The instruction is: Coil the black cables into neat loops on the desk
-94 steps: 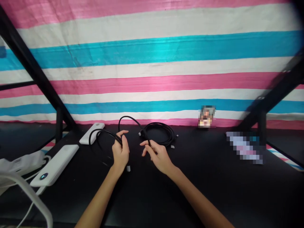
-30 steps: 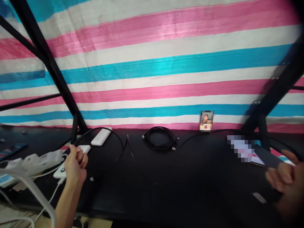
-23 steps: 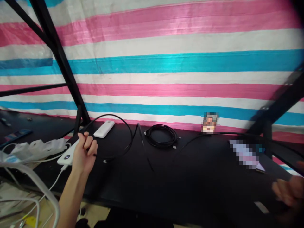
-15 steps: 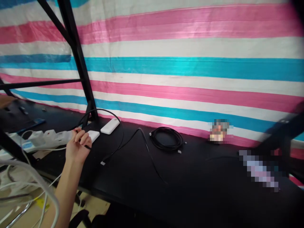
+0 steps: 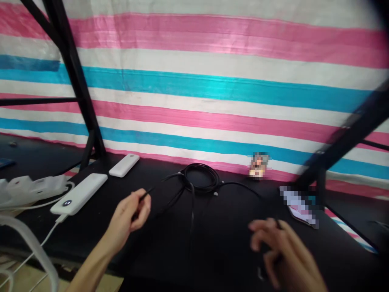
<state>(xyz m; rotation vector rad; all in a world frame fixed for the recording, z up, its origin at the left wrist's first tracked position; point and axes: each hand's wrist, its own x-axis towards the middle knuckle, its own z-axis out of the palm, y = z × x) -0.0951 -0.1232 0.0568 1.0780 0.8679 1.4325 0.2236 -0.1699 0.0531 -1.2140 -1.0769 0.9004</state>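
Observation:
My left hand hovers over the black table and pinches one end of a loose black cable between thumb and fingers. The cable runs right, past a coiled black cable that lies near the back wall. Its other stretch curves on to my right hand. That hand is blurred at the lower right, its fingers curled around the cable's far end.
Two white power banks lie at the left, with a white power strip and white wires beyond them. A phone lies at the right. Black frame posts stand before a striped tarp.
My left hand has moved from the power bank toward the middle, bringing the cable end along. My right hand has come back into view at the lower right. The loose cable now lies against the coil.

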